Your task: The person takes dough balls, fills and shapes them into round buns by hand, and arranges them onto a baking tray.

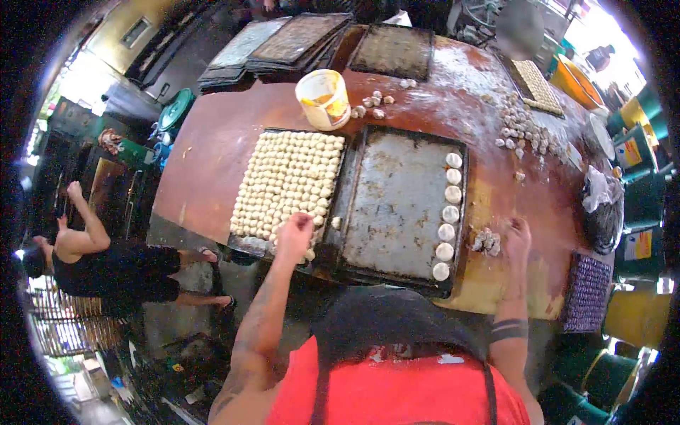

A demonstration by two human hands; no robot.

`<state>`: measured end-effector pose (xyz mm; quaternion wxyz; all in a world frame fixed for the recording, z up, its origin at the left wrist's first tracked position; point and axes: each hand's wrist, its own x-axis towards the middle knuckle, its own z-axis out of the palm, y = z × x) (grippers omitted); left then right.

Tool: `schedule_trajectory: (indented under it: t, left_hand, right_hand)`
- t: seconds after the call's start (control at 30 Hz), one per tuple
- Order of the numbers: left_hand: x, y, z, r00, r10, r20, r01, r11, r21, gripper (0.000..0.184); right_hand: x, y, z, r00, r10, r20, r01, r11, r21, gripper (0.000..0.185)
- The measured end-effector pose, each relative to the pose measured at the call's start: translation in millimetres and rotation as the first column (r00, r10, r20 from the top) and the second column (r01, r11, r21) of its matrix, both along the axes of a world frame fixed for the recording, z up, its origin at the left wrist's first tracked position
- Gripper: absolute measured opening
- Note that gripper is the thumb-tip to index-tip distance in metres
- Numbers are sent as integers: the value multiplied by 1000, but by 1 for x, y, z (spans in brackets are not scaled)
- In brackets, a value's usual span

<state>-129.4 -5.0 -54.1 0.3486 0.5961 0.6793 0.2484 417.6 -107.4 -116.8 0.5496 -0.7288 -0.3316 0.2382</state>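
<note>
My left hand [294, 237] is over the near right corner of a tray of pale dough balls [287, 180], which sit packed in rows. Its fingers are drawn together; what they hold, if anything, is hidden. One loose dough ball [336, 222] lies just right of that hand. Beside this tray is a dark, worn baking tray [397, 205] with a single column of flattened white dough rounds [451, 213] along its right side. My right hand [517, 237] is to the right of a small heap of floury lumps [486, 242], fingers curled in, their contents too small to make out.
A white bucket [323, 99] with yellow smears stands behind the trays. Stacked trays [294, 42] lie at the back left, floury lumps [528, 127] at the right. A plastic bag [602, 205] hangs by the right edge. Another person [106, 248] is at the left.
</note>
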Motion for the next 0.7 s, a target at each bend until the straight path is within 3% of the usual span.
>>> schedule_trajectory:
  t: [0.03,0.1,0.17,0.23,0.27,0.3,0.37,0.43,0.5,0.53,0.57,0.6,0.67,0.7]
  left_hand:
    - [-1,-1,-13,994,-93,-51,92,995,-35,14]
    - [-3,0,-40,932,-137,-337,219,951,220,13]
    - [-2,7,-55,876,-169,-451,353,862,363,15]
    - [8,13,-52,833,-286,-474,509,732,452,15]
    - [19,10,-45,811,-344,-474,536,762,363,14]
    - [26,16,-52,765,-360,-534,594,715,368,15]
    - [32,29,-57,666,-401,-628,672,688,274,15]
    - [35,41,-49,568,-468,-677,690,720,81,15]
    - [45,33,-32,906,-295,-302,388,865,318,13]
    - [52,25,-21,979,-190,-69,202,905,375,12]
    - [61,20,-6,998,-65,7,61,962,267,18]
    - [70,15,-3,976,-68,206,34,986,163,20]
    - [88,8,2,818,-8,574,46,998,-52,23]
    - [93,1,17,775,-1,632,85,991,-102,25]
  right_hand:
    - [5,-4,1,961,-89,-262,124,984,124,37]
    - [15,-21,2,744,-162,-649,365,911,191,26]
    - [34,-43,-53,905,-137,-403,230,955,190,17]
    - [18,-38,-73,888,-27,-460,124,975,183,19]
    - [4,-29,-82,773,66,-631,82,976,203,25]
    - [-8,-20,-87,554,153,-818,-27,986,167,22]
    - [-47,3,-94,604,150,-783,-205,978,29,19]
    - [-99,32,-86,924,243,-296,-283,954,-97,20]
    - [-143,49,-45,884,428,187,-409,903,-129,22]
    - [-170,51,-9,869,459,184,-453,888,-77,20]
    - [-199,49,39,854,489,179,-492,870,-28,19]
    - [-222,48,75,838,518,172,-528,849,19,19]
    - [-253,50,112,770,615,170,-621,784,-26,19]
    - [-261,51,121,732,661,165,-663,747,-51,19]
